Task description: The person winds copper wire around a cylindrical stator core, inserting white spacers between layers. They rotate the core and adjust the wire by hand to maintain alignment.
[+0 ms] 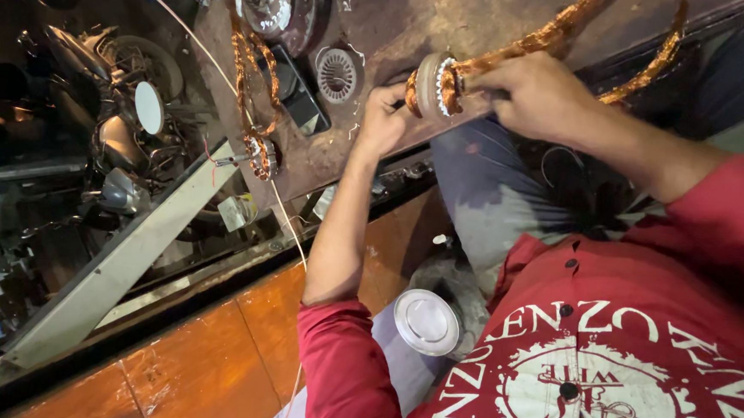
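My left hand (383,119) pinches the near edge of a small round motor stator (431,83) held over a worn brown metal worktop (401,21). My right hand (534,94) closes over the stator's other side and grips the thick copper wire bundle (564,27) that comes out of it. That bundle runs up and to the right in a long loop. Both arms wear red sleeves. The stator's far face is hidden by my right hand.
A second stator with copper loops (259,155) lies on the worktop, near a round slotted disc (337,73), a black flat device (297,92) and a metal motor housing (273,1). A white round lid (425,322) rests by my lap. An orange wooden ledge (199,362) runs below; a motorcycle mirror (148,107) stands at left.
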